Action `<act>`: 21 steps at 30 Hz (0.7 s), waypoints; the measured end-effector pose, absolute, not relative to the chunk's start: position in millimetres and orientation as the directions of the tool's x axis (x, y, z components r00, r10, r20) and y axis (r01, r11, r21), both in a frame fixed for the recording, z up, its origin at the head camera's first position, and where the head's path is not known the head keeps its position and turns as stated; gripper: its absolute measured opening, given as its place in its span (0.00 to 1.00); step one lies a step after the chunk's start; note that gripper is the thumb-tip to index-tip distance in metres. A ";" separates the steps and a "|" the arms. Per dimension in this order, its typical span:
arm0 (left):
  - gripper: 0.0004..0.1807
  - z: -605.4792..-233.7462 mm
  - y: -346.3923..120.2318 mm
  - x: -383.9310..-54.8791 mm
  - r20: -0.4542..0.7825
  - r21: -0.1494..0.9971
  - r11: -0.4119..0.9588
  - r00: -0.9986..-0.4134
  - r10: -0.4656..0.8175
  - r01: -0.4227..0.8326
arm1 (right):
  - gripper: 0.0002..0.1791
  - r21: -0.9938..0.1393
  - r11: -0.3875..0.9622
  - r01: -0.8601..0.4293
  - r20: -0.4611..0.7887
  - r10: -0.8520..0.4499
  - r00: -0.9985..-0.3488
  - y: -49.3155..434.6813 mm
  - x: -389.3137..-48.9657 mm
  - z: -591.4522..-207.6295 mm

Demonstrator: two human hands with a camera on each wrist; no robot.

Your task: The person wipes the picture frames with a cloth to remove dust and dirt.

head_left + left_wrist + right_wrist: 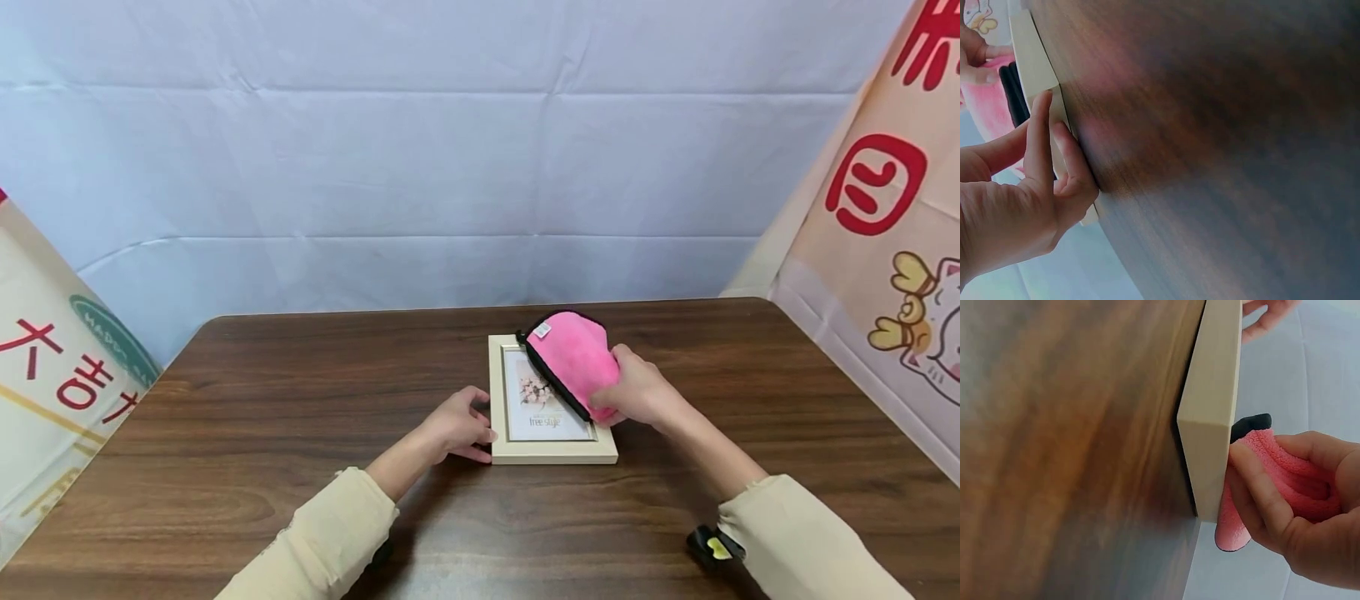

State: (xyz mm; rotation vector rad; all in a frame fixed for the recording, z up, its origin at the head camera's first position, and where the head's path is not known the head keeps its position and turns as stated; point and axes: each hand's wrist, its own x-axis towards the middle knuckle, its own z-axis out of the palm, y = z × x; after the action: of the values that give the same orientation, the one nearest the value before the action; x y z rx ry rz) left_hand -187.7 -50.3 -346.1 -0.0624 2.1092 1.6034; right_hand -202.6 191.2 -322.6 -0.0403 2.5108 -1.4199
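A cream picture frame (555, 452) lies flat on the brown table, with a flower print and the words "free style" behind its pane. My left hand (459, 427) touches the frame's left side, fingers spread along that edge; the left wrist view shows the fingertips (1042, 103) against the side. In my right hand (639, 387) a pink plush cloth (573, 354) with black edging and a small white tag is pinched. The cloth lies slantwise over the frame's upper right part and hides it. In the right wrist view the cloth (1285, 478) bunches between thumb and fingers.
The wooden table (300, 400) extends around the frame on all sides. Behind it hangs a creased pale sheet (412, 167). Printed banners with red characters hang at the left (67, 375) and right (885, 217). A black strap (712, 548) shows by the right sleeve.
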 end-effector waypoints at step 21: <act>0.29 -346.9 -51.1 -187.0 -0.396 0.897 0.312 -0.883 0.252 -0.313 | 0.30 -0.832 0.549 0.083 -0.204 -0.165 -0.965 191.6 -165.7 -322.4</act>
State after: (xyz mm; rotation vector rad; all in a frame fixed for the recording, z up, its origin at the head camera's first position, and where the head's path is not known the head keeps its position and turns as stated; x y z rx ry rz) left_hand -187.0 -51.1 -346.9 -0.0543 2.1151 1.6029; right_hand -165.7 191.6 -322.4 -0.0684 2.5283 -1.3784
